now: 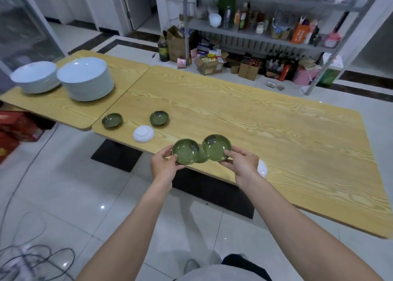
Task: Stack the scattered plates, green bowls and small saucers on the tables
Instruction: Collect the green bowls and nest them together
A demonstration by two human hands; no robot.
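- The left hand pinches the first green bowl at its near-left rim, thumb on the rim and fingers curled beneath. The bowl sits at 1 o'clock from the hand.
- The right hand pinches the second green bowl at its near-right rim in the same way. That bowl sits at 10 o'clock from the hand.
- Both bowls are upright, rims meeting, over the near edge of the long counter.
- A third green piece shows under the gap between them. It is mostly hidden and may be another bowl.
- At 10 o'clock from the hands an upturned white saucer lies on the counter. Beyond it stand the left far bowl and the right far bowl, apart from each other.
- At 3 o'clock, just behind the right wrist, a second white saucer peeks out.
- Far off at 10 o'clock, the side counter carries a tall plate stack beside a lower plate stack.
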